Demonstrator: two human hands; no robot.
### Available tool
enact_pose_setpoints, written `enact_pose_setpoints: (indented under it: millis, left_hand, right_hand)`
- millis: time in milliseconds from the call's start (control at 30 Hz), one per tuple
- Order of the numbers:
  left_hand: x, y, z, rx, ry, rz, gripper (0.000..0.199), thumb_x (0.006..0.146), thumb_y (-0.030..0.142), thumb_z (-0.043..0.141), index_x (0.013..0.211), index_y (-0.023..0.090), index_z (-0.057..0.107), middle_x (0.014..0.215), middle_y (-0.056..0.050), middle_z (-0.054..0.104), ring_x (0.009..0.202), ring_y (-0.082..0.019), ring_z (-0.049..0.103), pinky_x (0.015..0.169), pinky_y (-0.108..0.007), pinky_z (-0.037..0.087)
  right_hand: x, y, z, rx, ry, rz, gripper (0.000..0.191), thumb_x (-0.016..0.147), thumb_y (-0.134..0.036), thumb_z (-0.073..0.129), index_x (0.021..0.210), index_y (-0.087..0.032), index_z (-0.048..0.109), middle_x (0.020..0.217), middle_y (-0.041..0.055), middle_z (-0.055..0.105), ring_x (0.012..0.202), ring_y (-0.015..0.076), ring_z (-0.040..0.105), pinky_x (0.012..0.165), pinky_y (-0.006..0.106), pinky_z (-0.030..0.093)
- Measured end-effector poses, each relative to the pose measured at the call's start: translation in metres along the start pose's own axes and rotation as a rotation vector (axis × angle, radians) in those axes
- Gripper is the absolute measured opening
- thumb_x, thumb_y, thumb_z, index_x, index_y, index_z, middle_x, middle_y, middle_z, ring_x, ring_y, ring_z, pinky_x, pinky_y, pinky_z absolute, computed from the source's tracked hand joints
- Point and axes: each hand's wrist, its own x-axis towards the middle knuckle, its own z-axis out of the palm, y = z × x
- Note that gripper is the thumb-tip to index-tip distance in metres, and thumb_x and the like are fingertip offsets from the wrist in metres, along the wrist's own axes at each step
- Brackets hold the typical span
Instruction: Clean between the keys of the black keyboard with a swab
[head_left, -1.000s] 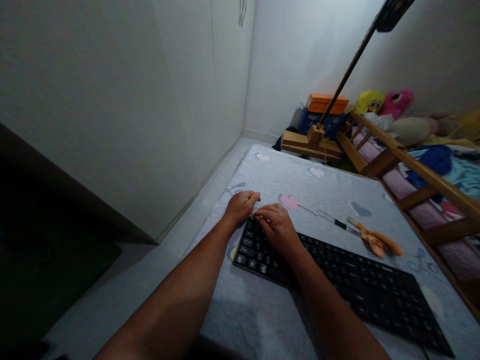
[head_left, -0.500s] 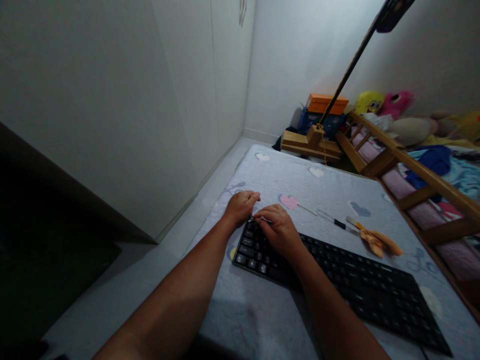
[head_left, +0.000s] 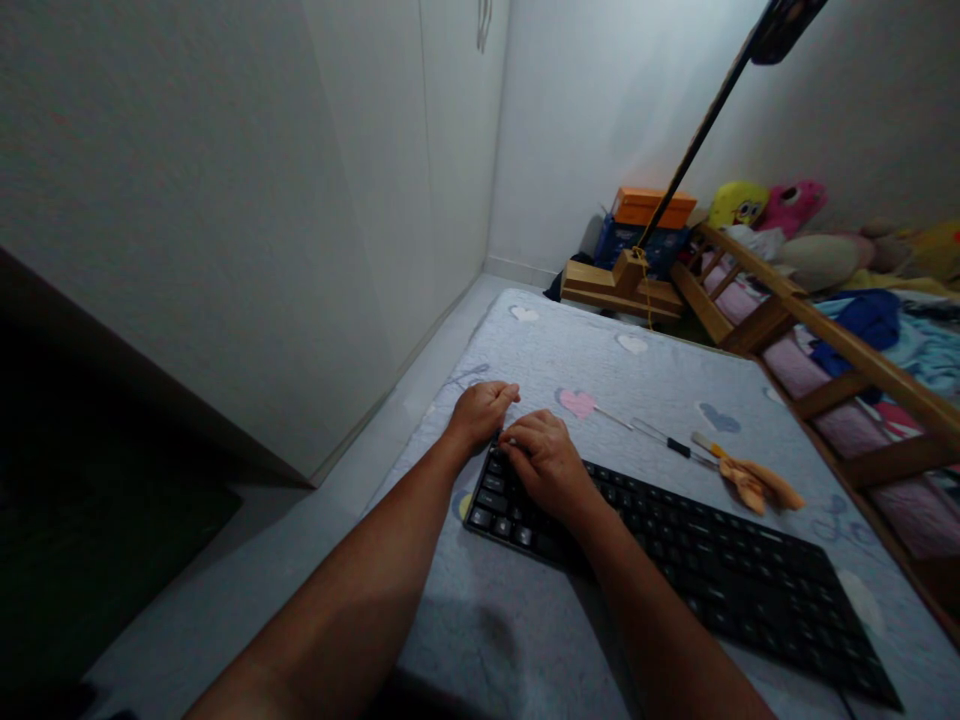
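A black keyboard (head_left: 720,560) lies at a slant on the cloth-covered surface. My left hand (head_left: 484,412) rests at its far left corner, fingers curled together; whatever they hold, if anything, is hidden. Close beside it, my right hand (head_left: 544,455) is over the keys at the same corner. Its thumb and fingers are pinched on something small and pale that I cannot make out. Beyond the keyboard lie a thin rod (head_left: 613,416), a black-handled wire tool (head_left: 679,448) and a brush with a yellow band (head_left: 709,446), beside an orange cloth (head_left: 757,485).
A pale cabinet (head_left: 360,200) stands at the left. At the right runs a wooden bed rail (head_left: 862,350), with plush toys and blankets behind it. A slanted pole (head_left: 701,130) rises from a wooden base (head_left: 619,283) near orange and blue boxes.
My right hand has shifted slightly to the left along the keyboard's corner. My left hand has stayed almost still.
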Motion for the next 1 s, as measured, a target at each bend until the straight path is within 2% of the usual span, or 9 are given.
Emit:
enact_pose_setpoints:
  millis: [533, 1000]
  left_hand:
    - [0.001, 0.000, 0.000, 0.013, 0.011, 0.013, 0.048, 0.093, 0.046, 0.040, 0.089, 0.015, 0.075, 0.055, -0.002, 0.063, 0.062, -0.017, 0.060, 0.062, -0.027, 0.043]
    - [0.000, 0.000, 0.000, 0.006, 0.006, 0.021, 0.048, 0.092, 0.047, 0.040, 0.089, 0.014, 0.075, 0.052, -0.001, 0.060, 0.060, -0.018, 0.059, 0.062, -0.027, 0.042]
  right_hand:
    - [0.001, 0.005, 0.003, -0.045, 0.042, 0.013, 0.012, 0.090, -0.016, 0.058, 0.087, -0.021, 0.069, 0.090, 0.0046, 0.071, 0.095, 0.0221, 0.056, 0.088, 0.039, 0.040]
    - [-0.004, 0.010, -0.004, -0.023, 0.068, 0.051, 0.015, 0.089, -0.015, 0.056, 0.081, -0.021, 0.067, 0.085, 0.0049, 0.069, 0.090, 0.0213, 0.056, 0.086, 0.037, 0.041]
